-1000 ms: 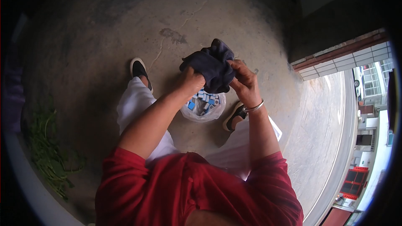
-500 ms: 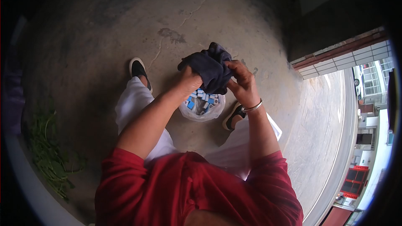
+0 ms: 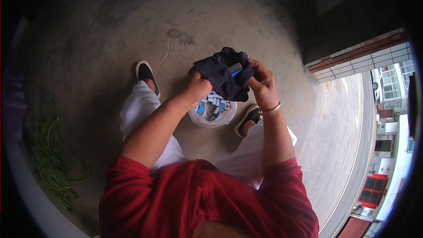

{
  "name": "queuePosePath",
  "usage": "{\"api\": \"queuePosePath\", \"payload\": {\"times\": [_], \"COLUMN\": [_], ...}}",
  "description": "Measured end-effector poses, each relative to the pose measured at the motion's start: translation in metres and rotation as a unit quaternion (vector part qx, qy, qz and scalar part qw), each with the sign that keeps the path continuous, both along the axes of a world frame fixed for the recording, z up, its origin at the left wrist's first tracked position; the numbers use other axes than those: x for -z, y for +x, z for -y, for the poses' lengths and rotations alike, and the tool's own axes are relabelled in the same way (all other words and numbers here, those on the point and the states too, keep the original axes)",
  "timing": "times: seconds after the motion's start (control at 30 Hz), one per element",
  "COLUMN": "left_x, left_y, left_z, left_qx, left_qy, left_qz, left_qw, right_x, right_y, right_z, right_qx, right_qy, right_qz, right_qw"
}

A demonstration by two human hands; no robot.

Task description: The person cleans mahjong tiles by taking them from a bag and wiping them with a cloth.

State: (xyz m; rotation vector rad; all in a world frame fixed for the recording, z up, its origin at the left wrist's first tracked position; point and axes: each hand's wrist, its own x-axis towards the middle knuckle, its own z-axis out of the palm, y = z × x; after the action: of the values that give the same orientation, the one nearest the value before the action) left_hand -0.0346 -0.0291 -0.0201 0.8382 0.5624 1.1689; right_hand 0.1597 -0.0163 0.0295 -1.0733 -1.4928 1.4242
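Both hands hold a dark navy cloth [image 3: 218, 72] over the floor between my feet. My left hand [image 3: 199, 89] is closed on the cloth's near left edge. With thumb and fingers, my right hand [image 3: 264, 87] pinches its right edge. A small blue and grey block [image 3: 235, 69] lies in the fold of the cloth, partly covered. Beneath the cloth stands a clear plastic bag [image 3: 211, 121], its mouth open. Inside it are several small blue and white blocks [image 3: 218, 101]; the cloth and left hand hide part of the bag.
My black shoes [image 3: 146, 77] stand on either side of the bag on the concrete floor [image 3: 132, 31]. Green leafy plants [image 3: 55, 172] lie at the left. A tiled wall edge [image 3: 365, 64] is at the right, with a paved road beyond.
The cloth has been opened out and the blue and grey block in it now shows. My right hand has shifted slightly right and down; the left has barely moved.
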Motion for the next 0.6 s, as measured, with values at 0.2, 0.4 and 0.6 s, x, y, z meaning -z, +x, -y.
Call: {"api": "queuePosePath", "payload": {"times": [0.2, 0.4, 0.6], "left_x": [-0.019, -0.004, -0.033], "left_y": [0.003, -0.003, -0.003], "left_z": [0.001, 0.003, -0.001], "left_qx": [-0.142, -0.146, -0.174], "left_qy": [0.208, 0.304, 0.376], "left_qz": [-0.131, -0.378, -0.506], "left_qw": [0.959, 0.862, 0.756], "right_x": [0.013, 0.018, 0.029], "right_y": [-0.005, -0.016, -0.016], "right_z": [-0.002, -0.001, -0.003], "right_qx": [0.034, 0.071, 0.051], "right_qy": [-0.016, -0.100, -0.089], "right_qz": [-0.143, -0.156, -0.193], "right_qw": [0.989, 0.980, 0.976]}}
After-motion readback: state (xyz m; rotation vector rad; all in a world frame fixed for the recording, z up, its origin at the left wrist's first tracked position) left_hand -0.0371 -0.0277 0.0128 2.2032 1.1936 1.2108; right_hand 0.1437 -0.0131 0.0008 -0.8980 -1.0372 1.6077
